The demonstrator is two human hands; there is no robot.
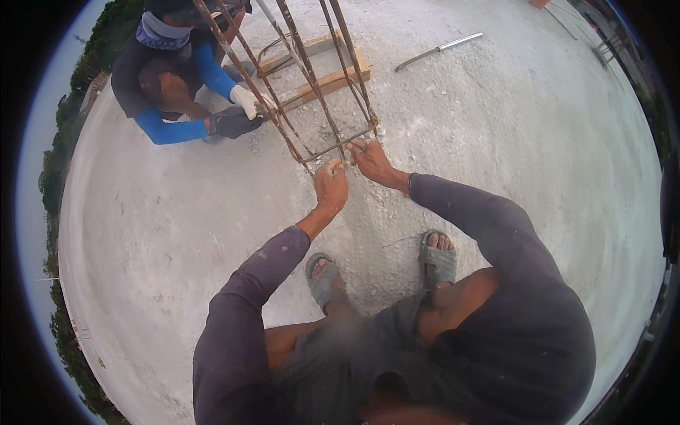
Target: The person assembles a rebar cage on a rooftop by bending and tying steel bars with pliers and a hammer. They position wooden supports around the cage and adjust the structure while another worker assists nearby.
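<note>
A cage of rusty upright steel bars (317,92) rises from the concrete in front of me. A bent steel stirrup (333,150) rings the bars low down. Just on the near side of that stirrup, my left hand (331,187) has its fingers closed, and what they hold, if anything, is too small to make out. My right hand (372,163) is beside it at the near bar, its fingers pinched close against the steel. Whether a tie or wire sits in that pinch does not show.
At the cage's left side crouches a co-worker (166,78), with a white glove (244,101) and a dark glove (235,123) at the bars. A wooden frame (322,86) lies behind the cage. Farther right a metal bar tool (440,49) rests on the rough concrete floor (510,127).
</note>
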